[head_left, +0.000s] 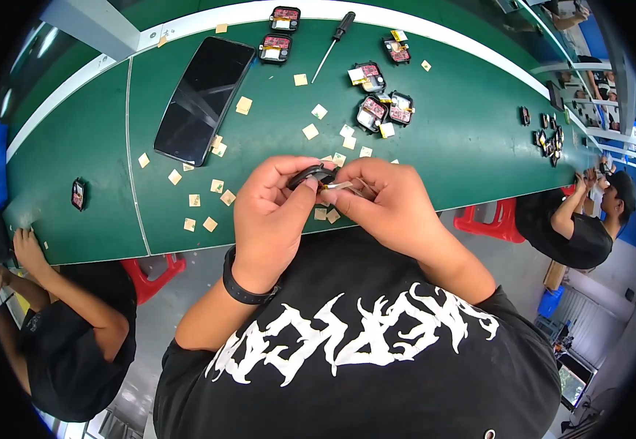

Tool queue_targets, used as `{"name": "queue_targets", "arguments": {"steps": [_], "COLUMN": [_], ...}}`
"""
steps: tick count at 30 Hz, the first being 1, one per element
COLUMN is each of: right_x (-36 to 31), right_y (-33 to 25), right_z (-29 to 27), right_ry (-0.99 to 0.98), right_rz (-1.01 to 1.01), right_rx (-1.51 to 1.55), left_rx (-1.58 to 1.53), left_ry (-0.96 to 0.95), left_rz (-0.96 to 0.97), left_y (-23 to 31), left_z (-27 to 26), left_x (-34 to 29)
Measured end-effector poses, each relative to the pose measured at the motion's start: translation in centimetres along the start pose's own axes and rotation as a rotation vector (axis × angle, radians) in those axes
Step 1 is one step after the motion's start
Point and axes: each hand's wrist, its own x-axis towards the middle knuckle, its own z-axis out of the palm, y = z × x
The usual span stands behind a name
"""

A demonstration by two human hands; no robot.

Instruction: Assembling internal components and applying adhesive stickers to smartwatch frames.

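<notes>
In front of my chest, my left hand (268,219) is closed round a small black watch-like case (309,174), its thumb pressed on the near edge. My right hand (394,201) meets it from the right, thumb and forefinger pinching a thin pale strip (343,186) at the case's edge. The inside of the case is mostly covered by my fingers. Around and beyond my hands, small square cream-coloured stickers (310,132) lie scattered on the green table (464,139).
A large black phone-like slab (204,99) lies far left of my hands. Beyond are a screwdriver (335,45) and several opened cases with red circuit boards (371,113). One lone case (78,194) lies left. People sit at both sides, with red stools (490,221) beside them.
</notes>
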Motion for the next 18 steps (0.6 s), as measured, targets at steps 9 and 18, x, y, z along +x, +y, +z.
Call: {"name": "queue_targets", "arguments": {"steps": [9, 18], "right_x": [-0.3, 0.3], "right_y": [0.0, 1.5], "right_z": [0.1, 0.8], "right_ry": [0.071, 0.220], "right_rz": [0.035, -0.577], "right_rx": [0.066, -0.471], "left_rx": [0.100, 0.157], "left_ry": [0.008, -0.020], "left_rz": [0.009, 0.004], "left_y": [-0.4, -0.6], "left_z": [0.1, -0.1], "left_x": [0.0, 0.3]}}
